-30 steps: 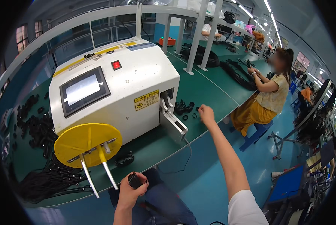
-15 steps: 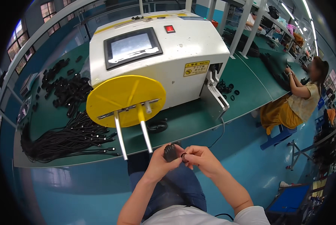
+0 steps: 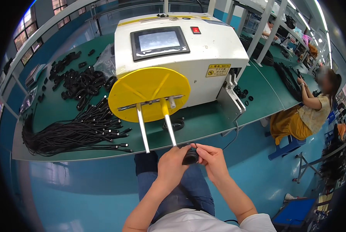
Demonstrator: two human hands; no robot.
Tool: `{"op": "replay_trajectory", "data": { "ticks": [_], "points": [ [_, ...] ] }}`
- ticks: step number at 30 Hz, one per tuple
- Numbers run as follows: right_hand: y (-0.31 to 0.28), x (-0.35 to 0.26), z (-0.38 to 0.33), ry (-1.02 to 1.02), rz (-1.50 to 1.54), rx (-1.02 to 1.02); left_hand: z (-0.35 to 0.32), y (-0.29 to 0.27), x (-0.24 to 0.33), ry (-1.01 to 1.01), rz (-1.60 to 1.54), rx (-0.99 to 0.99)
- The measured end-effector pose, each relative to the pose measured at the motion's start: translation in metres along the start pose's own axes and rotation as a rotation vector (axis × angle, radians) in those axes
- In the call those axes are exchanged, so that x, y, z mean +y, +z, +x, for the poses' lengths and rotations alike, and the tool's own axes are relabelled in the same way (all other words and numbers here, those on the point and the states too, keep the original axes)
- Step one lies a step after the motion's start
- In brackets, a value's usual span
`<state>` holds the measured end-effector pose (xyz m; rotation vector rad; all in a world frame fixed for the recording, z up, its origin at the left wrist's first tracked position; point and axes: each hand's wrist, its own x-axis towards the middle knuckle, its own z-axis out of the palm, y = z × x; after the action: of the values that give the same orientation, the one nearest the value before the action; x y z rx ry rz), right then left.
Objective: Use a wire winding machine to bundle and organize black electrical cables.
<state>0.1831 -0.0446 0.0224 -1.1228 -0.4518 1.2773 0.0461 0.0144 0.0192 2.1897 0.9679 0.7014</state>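
Over my lap, just off the table's front edge, my left hand point(image 3: 171, 165) is wrapped round a small wound coil of black cable point(image 3: 190, 157). The fingers of my right hand point(image 3: 214, 161) are pinched together at the coil's upper right side; whatever thin dark piece lies between the fingertips is mostly hidden. Ahead stands a white winding machine point(image 3: 207, 50) with a yellow disc point(image 3: 128, 87) and two metal rods point(image 3: 143, 131) reaching toward me. Below the disc another coiled black cable point(image 3: 176, 124) lies on the green table point(image 3: 204, 120).
Left of the machine lie a long bundle of black cables point(image 3: 70, 133) and a pile of black coils point(image 3: 82, 83). Small black rings point(image 3: 247, 101) sit right of the machine's metal bracket point(image 3: 231, 98). A seated co-worker point(image 3: 296, 116) handles black cables at the far right.
The coil in my left hand has turned, its round end now showing. My right hand, earlier holding a small black ring beside it, has moved up against the coil. The view has shifted.
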Motion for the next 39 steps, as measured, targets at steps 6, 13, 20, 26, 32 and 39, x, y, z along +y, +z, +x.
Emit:
{"op": "replay_trajectory", "data": {
  "ticks": [6,13,20,26,32,39],
  "points": [
    [0.014,0.009,-0.010,-0.954,-1.144,-0.110,0.006,0.015,-0.018,-0.018,0.101,0.020],
    [0.006,0.036,-0.017,-1.006,-1.100,-0.103,0.005,0.000,-0.051,-0.098,-0.422,-0.079],
    [0.005,0.005,-0.005,-0.196,-0.223,-0.007,0.003,-0.003,-0.023,0.033,-0.329,-0.013],
    [0.003,-0.014,0.001,0.001,-0.259,-0.297,0.004,-0.009,-0.010,-0.022,-0.243,-0.026],
    [-0.007,-0.009,0.000,-0.063,0.050,-0.290,0.007,-0.026,-0.003,-0.110,-0.625,-0.238],
    [-0.005,-0.012,-0.004,-0.081,0.276,-0.249,0.000,-0.008,-0.004,-0.120,-0.930,-0.020]
  ]
}}
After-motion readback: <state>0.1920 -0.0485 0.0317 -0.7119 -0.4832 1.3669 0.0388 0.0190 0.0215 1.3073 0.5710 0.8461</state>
